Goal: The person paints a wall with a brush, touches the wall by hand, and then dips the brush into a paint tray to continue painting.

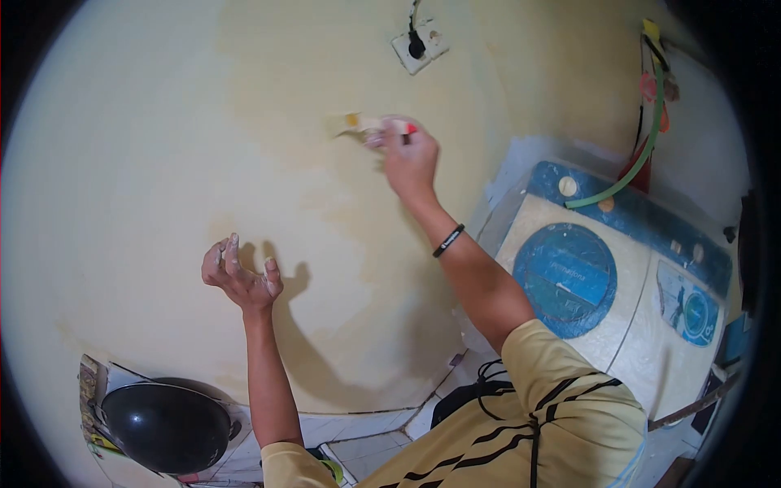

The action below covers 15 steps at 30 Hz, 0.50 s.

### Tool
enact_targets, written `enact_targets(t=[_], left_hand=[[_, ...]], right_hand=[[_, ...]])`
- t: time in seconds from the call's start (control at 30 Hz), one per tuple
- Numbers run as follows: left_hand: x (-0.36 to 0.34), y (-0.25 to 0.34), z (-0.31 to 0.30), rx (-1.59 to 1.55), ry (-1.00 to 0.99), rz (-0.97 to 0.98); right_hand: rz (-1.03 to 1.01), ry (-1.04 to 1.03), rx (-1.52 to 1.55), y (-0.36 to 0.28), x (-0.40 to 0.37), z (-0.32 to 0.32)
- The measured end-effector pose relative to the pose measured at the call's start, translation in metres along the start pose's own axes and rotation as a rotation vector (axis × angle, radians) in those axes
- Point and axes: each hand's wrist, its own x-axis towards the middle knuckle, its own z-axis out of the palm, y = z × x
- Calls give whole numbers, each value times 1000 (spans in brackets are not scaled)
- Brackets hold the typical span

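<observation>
My right hand (412, 161) is closed around the handle of a paintbrush (351, 123), its bristles pointing left against or close to the wall (268, 106). Motion blurs the brush a little, so contact is hard to judge. The wall is pale yellow, with darker, damp-looking patches around and below the brush. Lower and to the left, my left hand (242, 275) is raised in front of the wall, fingers apart and bent, holding nothing. Whitish smears cover its fingers, and its shadow falls on the wall beside it.
A socket (419, 46) with a black plug sits on the wall above the brush. At right stands a blue-and-white twin-tub washing machine (626, 285) with a green hose (643, 159). A black wok (167, 427) lies at lower left near white tiles (366, 447).
</observation>
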Motion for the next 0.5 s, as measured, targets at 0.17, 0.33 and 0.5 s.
enact_targets(t=[0.17, 0.33, 0.5], left_hand=[[1, 2, 0, -1, 0, 11], [-2, 0, -1, -11, -25, 30], [-2, 1, -1, -23, -13, 3]], right_hand=[[-639, 180, -472, -12, -12, 13], [-441, -240, -27, -39, -54, 46], [27, 56, 132, -16, 5, 23]])
